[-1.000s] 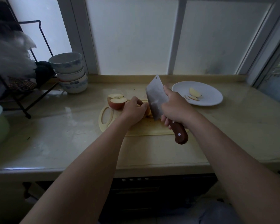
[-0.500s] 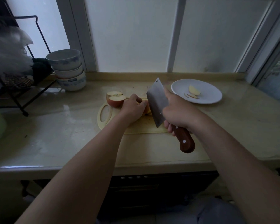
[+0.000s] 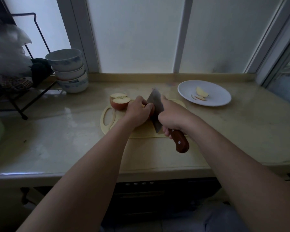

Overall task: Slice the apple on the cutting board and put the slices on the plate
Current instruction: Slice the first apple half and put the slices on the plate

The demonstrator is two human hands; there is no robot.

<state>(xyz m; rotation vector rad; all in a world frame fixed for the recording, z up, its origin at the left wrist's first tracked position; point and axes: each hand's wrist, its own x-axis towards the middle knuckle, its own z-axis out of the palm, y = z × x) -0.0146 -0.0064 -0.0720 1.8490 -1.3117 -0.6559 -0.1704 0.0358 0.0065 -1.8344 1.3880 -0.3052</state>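
Red-skinned apple chunks [image 3: 119, 102] sit at the far left of the cutting board [image 3: 107, 125]. Just right of them the left hand [image 3: 138, 113] curls over the apple wedge [image 3: 151, 113] being cut, mostly hidden, so its remaining size is unclear. The cleaver [image 3: 155, 104] stands against those knuckles, its wooden handle gripped by the right hand [image 3: 172, 118]. Best to tuck fingertips back, press straight down, then carry each cut right to the plate [image 3: 222, 96], where a few slices [image 3: 201, 94] lie.

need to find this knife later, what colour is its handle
Handle: reddish-brown wood, pale rivets; head view.
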